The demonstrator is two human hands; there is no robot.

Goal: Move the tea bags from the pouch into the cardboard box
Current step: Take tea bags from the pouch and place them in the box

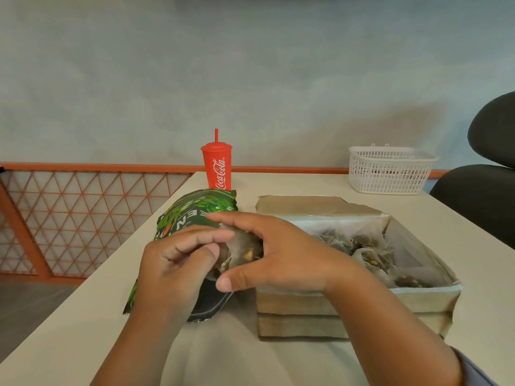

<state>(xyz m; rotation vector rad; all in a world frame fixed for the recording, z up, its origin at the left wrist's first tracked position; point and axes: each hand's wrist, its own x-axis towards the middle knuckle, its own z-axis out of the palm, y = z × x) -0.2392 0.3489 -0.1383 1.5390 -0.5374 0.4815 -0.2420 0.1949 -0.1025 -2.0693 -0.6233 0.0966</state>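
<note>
— Start closest. How many hands?

— Two. The left hand (172, 263) has its fingers curled, forefinger and thumb lying against the left edge of one tea bag (242, 249). Whether it pinches the bag or only touches it, I cannot tell. The right hand (278, 257) grips that same bag, fingers arched over the top and thumb underneath.

— Where is the bag?

— Raised above the table (278, 363), over the mouth of the one green pouch (195, 213), just left of the box. The pouch lies flat under the left hand, its dark open end toward the person.

— And the box?

— One cardboard box (306, 305), open, just beside the pouch on the right, its far flap folded back. More tea bags (370, 254) lie inside. I make out four dark clumps, but they overlap, so the count is unsure.

— Farther back?

— One red cup (217, 168) with one red straw (216, 136) stands upright behind the pouch. One white basket (390, 171) sits at the far right of the table, well apart from the box. One black chair (487, 190) is at the right edge, and an orange lattice railing (83, 213) runs along the left.
</note>
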